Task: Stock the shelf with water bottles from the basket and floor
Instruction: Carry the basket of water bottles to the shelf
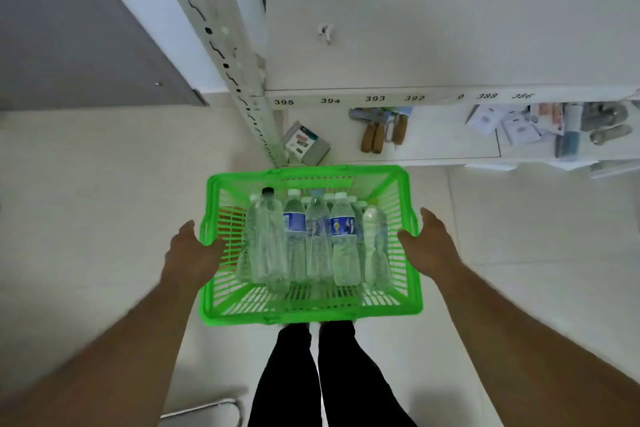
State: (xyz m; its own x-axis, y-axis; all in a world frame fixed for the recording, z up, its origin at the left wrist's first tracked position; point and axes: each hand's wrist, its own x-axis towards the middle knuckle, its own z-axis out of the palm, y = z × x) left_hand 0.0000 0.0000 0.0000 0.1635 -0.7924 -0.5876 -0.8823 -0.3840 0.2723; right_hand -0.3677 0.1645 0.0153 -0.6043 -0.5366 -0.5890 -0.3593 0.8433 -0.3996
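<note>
Water bottles (311, 239) lie side by side in green basket (414, 288), frame centre, above person's legs (332, 374) at 6 o'clock. Left hand (188, 253) at 9 o'clock of basket, fingers curled round its left rim. Right hand (427, 246) at 3 o'clock, thumb over right rim, fingers wrapped outside. Shelf (415, 45) at 12 o'clock, numbered edge strip (381, 99); wooden-handled tools (381, 130) and small boxes (304, 144) on lower level.

Above basket (414, 291): open from the top.
Post (221, 42): stands at 11 o'clock.
Shelf (450, 10) at 12 o'clock: top bare, lower level cluttered.
</note>
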